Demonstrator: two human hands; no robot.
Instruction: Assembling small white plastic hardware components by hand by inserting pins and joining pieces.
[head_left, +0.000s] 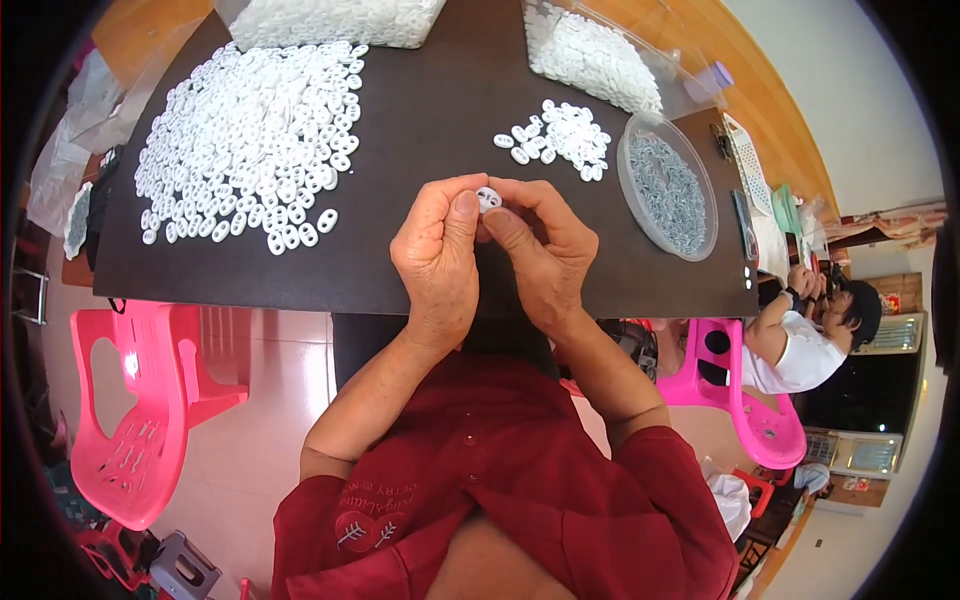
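Observation:
Between the thumbs and forefingers of both hands I pinch a small white oval plastic piece with two dark openings. My left hand grips its left side, and my right hand is closed on the right side. Both hands are above the front part of the dark table. A large heap of similar white oval pieces spreads to the left. A smaller pile of them lies beyond my right hand. Farther right, a round clear tray holds many small metal screws or pins.
Two clear bins of white pieces stand at the back. Pink plastic chairs are by the table's front corners. A person in a white top sits at the right. A phone-like object lies near the right edge.

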